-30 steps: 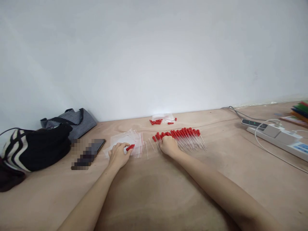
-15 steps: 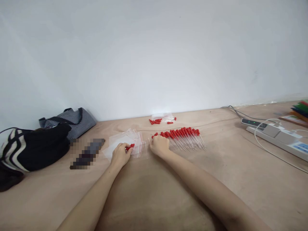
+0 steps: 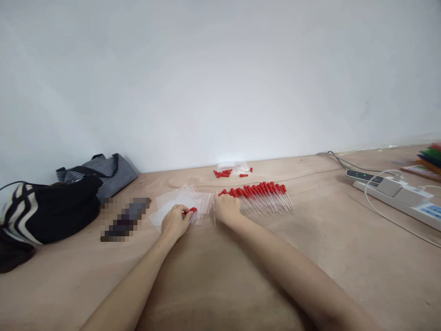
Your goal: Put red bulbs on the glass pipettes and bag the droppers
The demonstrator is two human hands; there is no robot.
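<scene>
Clear zip bags with red edge lines lie fanned out on the wooden table. Over their right part, my left hand pinches a small red piece. My right hand is closed at the left end of a row of clear thin sticks with red bulb tops. Beside its fingertips stands the thin edge of something clear, seemingly a bag; the fingertips themselves are hidden, so its grip cannot be made out.
Near the wall lie loose red pieces and a clear bag. A striped bag, black cloth and a pixelated item are at left. A power strip with cables is at right.
The red piece at my left hand has moved slightly right. A clear bag edge beside my right hand has shifted right, and another bag now shows more fully between the hands.
</scene>
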